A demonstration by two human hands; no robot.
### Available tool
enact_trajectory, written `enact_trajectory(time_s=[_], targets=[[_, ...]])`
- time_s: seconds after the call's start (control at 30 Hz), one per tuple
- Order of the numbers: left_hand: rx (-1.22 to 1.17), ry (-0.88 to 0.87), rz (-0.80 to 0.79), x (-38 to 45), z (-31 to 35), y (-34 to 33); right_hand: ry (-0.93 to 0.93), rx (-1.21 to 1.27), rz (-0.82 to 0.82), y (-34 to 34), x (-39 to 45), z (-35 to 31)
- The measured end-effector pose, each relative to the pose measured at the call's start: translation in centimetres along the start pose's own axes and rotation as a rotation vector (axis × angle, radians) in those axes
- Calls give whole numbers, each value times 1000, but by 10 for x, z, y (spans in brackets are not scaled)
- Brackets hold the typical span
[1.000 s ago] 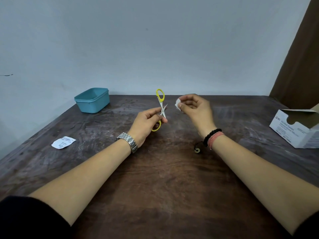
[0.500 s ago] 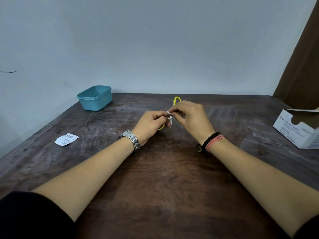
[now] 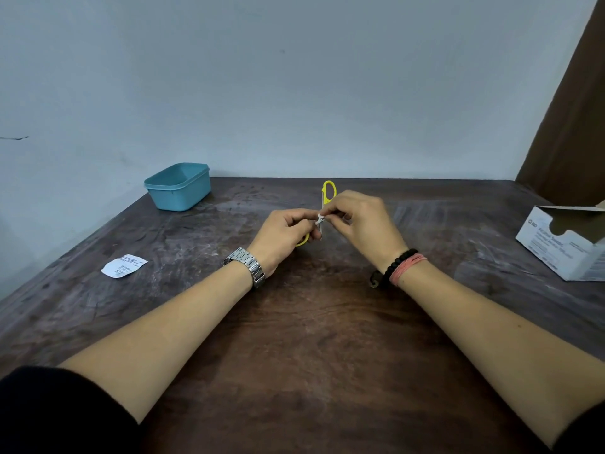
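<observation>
Small scissors (image 3: 328, 191) with yellow handles are held above the middle of the dark wooden table (image 3: 307, 339). My left hand (image 3: 283, 235) grips them near the pivot, one yellow loop showing above and one below the fingers. The metal blades point down between my two hands. My right hand (image 3: 361, 226) pinches a small white pad (image 3: 320, 219) against the blades. Both hands meet at that spot, and the fingers hide most of the pad.
A teal plastic tub (image 3: 178, 185) stands at the back left of the table. A torn white wrapper (image 3: 123, 265) lies at the left. An open white cardboard box (image 3: 566, 240) sits at the right edge. A brown curtain (image 3: 573, 119) hangs at the far right.
My right hand has brought the white pad leftwards onto the scissors blades. The scissors were turned in my left hand and the two hands now touch.
</observation>
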State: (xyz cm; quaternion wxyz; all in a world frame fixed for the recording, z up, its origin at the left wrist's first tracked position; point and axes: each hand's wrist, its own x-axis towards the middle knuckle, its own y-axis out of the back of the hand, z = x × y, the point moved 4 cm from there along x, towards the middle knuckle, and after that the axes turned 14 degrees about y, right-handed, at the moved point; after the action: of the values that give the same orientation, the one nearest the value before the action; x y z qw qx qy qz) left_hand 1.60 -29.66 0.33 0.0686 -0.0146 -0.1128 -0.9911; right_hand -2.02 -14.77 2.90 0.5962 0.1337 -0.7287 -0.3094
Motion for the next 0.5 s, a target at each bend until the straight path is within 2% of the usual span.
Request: enact_trajectory(time_s=[0.13, 0.3, 0.4, 0.5], targets=[[3, 15, -9, 0, -1, -2, -47, -14, 47, 10, -5, 11], [21, 14, -6, -1, 0, -1, 36, -81, -37, 1, -2, 1], [20, 25, -1, -2, 0, -2, -132, 1, 46, 8, -5, 14], [14, 36, 9, -4, 1, -2, -376, 219, 67, 7, -10, 25]])
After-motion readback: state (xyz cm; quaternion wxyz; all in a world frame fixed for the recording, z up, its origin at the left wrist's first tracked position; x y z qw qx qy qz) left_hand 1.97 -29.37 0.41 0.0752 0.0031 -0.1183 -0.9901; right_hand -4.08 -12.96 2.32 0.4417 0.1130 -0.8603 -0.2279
